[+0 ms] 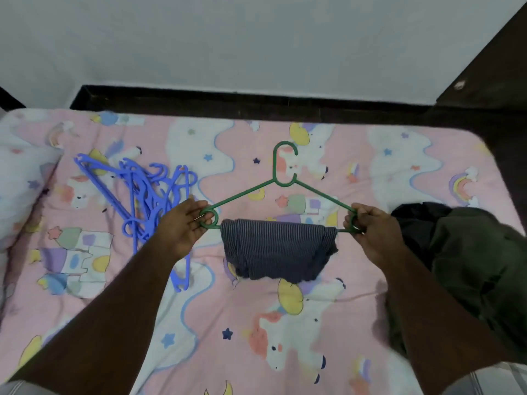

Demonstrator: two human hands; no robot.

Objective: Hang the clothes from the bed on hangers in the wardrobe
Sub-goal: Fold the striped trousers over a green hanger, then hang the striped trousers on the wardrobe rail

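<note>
Forearms enter from the lower edge, nearest the viewer, and reach out over the bed, which is covered by a pink unicorn-print sheet. At far left lies a pillow in matching print. Just right of it, a loose pile of blue plastic hangers rests on the sheet, partly behind the left wrist. Left hand: grip pinching the looped left end of the green plastic hanger, fingers curled around the ring. At centre, a dark striped garment is folded over the hanger's lower bar and hangs down on the near side; the hook points away toward the wall. Right hand: grip pinching the looped right end of the same hanger. At far right, a heap of dark clothes, olive and black, waits on the bed, partly hidden behind the right arm. The wardrobe is not clearly in view, though a dark panel stands at upper right.

Risk, as judged: the garment merely drapes the bar with nothing seen securing it, so tilting the hanger during carrying could let it slide toward one end or slip off entirely. Releasing one end too early would cause the same tilt.
</note>
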